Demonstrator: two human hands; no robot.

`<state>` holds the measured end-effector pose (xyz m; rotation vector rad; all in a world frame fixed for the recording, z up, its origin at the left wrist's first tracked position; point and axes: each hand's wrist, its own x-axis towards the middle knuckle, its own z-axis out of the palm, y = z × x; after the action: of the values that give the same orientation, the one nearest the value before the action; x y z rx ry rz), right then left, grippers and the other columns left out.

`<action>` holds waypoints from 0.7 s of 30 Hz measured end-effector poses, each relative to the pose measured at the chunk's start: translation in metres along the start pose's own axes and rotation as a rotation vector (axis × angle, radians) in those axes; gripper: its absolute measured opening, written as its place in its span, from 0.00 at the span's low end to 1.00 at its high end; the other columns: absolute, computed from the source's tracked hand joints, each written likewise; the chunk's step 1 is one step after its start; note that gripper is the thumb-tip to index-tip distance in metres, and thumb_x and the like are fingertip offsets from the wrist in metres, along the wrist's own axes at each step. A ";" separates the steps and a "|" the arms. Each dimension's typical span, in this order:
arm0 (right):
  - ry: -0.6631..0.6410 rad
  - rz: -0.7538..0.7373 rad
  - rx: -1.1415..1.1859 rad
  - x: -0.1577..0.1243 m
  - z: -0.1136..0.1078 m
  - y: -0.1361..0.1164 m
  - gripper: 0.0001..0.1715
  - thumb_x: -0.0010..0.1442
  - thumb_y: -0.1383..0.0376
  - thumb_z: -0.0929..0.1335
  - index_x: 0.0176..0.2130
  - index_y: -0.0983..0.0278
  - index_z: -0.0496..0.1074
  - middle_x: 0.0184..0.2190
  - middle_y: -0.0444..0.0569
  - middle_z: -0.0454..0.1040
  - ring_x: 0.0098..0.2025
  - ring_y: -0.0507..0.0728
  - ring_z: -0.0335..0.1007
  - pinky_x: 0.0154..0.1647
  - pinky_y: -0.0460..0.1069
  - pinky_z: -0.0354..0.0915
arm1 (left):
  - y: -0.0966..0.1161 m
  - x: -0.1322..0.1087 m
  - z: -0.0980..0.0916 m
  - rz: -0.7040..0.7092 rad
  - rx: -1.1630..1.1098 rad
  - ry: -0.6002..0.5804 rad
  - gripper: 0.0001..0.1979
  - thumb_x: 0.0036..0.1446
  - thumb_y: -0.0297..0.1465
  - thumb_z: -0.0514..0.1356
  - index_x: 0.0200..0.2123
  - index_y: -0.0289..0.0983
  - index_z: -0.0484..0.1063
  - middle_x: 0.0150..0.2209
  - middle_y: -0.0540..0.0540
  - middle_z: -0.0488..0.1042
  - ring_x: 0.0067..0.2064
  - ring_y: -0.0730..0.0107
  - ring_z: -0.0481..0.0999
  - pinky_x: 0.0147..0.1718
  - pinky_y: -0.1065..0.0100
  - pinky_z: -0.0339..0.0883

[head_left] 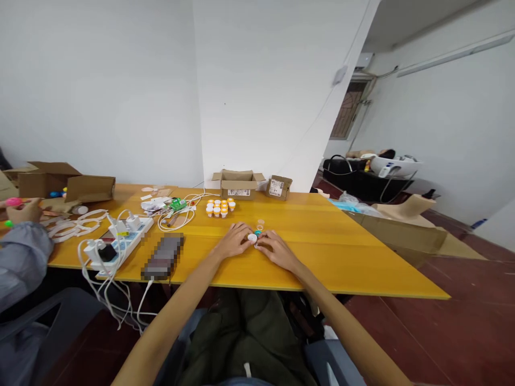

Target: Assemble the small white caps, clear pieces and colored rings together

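My left hand (235, 240) rests low over the table, its fingers closed at the edge of a small white round piece, perhaps a lid (252, 237). Close beside it, my right hand (276, 250) is pinched near a tiny pale bit that is too small to name. A small teal piece (258, 233) lies between the hands, partly hidden by the fingers. Just beyond it is a pale, clear-looking ring (260, 222). Several small white jars with orange lids (221, 207) stand grouped farther back, left of my hands.
An open cardboard box (238, 185) and a smaller box (279, 187) stand at the back. Left lie a phone-like device (164, 257), a cabled power strip (131, 241) and a green packet (177, 203). At far left another person's hand (24, 211) holds a pink ball-like thing.
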<state>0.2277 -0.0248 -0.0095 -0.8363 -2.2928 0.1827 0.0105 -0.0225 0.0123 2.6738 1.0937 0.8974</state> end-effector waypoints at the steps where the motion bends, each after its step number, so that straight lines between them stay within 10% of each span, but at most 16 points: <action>1: -0.003 -0.006 0.008 0.000 0.000 0.000 0.10 0.67 0.62 0.66 0.41 0.57 0.78 0.43 0.52 0.75 0.47 0.60 0.71 0.51 0.58 0.67 | 0.000 0.000 0.000 0.002 -0.001 0.009 0.10 0.66 0.38 0.55 0.44 0.42 0.73 0.47 0.44 0.76 0.51 0.58 0.70 0.53 0.56 0.60; 21: 0.239 0.178 0.111 0.003 0.004 0.016 0.11 0.65 0.62 0.65 0.37 0.57 0.78 0.38 0.49 0.78 0.43 0.60 0.72 0.50 0.57 0.67 | 0.001 0.000 0.002 0.049 -0.013 0.031 0.13 0.65 0.40 0.56 0.48 0.42 0.74 0.47 0.43 0.77 0.50 0.57 0.70 0.52 0.56 0.60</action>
<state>0.2319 -0.0102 -0.0165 -0.9504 -1.9688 0.2716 0.0124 -0.0226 0.0109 2.6960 1.0287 0.9541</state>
